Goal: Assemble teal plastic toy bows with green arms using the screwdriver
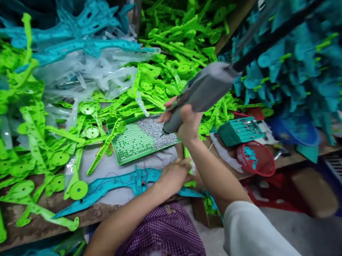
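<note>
Right hand [190,128] grips a grey driver [206,88], left hand [173,175] rests on a long blue part [103,191]

The two hands are apart from each other. The left one lies flat over the blue part's right side, its fingertips by a bright green piece [187,153]; whether they pinch it cannot be told. The blue part stretches leftward from that hand along the near edge of the worktop [43,224], over a pale sheet [93,157]. The right hand is closed around the driver, whose tip points left over a green tray [117,153] just beyond the left hand. Small metal pieces [155,130] fill the tray's right side; whether the tip touches them is unclear.

To the right of both hands stand a red basket [266,165] with small teal pieces in it, a stack of teal parts [235,133] and, farther off, a blue bowl [304,130].

Beyond the hands spread heaped green parts [178,49], with translucent white parts [84,72] farther left and larger blue parts [77,26] behind those.
</note>
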A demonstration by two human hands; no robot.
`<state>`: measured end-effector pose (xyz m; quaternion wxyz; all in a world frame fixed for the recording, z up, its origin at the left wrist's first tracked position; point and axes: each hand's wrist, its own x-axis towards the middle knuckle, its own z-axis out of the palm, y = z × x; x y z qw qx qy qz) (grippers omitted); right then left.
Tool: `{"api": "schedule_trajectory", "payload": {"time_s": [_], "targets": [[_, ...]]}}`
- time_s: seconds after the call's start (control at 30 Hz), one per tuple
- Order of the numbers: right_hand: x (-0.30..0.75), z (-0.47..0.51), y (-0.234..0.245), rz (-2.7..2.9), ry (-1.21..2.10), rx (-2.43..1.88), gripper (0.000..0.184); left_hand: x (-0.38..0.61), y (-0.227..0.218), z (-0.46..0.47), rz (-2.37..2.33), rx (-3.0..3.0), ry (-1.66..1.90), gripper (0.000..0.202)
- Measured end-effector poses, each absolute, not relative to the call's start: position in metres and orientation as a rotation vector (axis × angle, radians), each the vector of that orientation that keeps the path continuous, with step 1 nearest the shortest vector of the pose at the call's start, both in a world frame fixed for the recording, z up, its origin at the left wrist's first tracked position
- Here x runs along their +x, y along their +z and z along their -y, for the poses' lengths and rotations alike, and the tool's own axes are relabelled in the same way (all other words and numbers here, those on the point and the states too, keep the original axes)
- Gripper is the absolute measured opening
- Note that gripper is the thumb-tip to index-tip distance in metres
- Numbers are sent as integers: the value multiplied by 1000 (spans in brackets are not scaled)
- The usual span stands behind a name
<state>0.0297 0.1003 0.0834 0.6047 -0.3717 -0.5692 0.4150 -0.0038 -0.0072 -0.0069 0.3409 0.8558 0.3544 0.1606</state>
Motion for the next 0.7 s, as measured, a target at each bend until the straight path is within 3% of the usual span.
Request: {"api": "schedule_trajectory", "payload": {"time_s": [0.7], "targets": [[9, -102, 33, 1239, 1123, -815, 49, -2, -5, 8, -978, 2089, 362, 36]]}}
